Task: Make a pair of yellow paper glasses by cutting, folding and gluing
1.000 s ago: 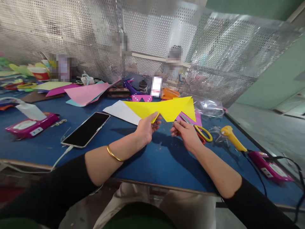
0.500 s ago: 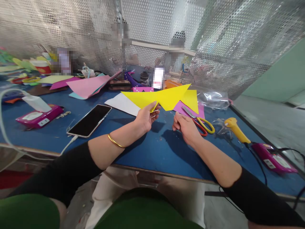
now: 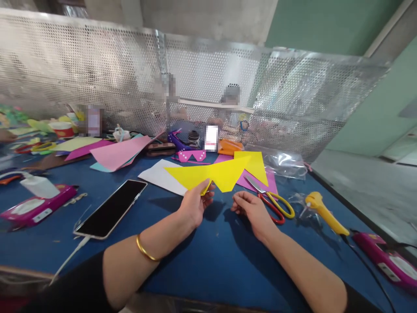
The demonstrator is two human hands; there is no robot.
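My left hand [image 3: 194, 203] pinches the near edge of a folded yellow paper shape [image 3: 215, 175] with pointed wings, held just above the blue table [image 3: 208, 252]. My right hand [image 3: 250, 210] hovers to its right with the fingers curled together; I cannot make out anything in them. Red and yellow scissors [image 3: 273, 201] lie just right of that hand on a purple sheet [image 3: 257, 183]. A white sheet [image 3: 162, 176] lies under the yellow paper's left end.
A black phone [image 3: 110, 208] with a cable lies at the left, beside a pink wipes pack [image 3: 35, 206]. A yellow-handled tool [image 3: 323, 208] and pink device [image 3: 384, 258] lie at right. Coloured sheets [image 3: 117, 152], pink paper glasses [image 3: 192, 155] and clutter line a perforated metal screen [image 3: 130, 87].
My right hand has let go of the yellow paper and dropped away from it. The left hand keeps its pinch. My head has tipped up, so the table sits lower in view.
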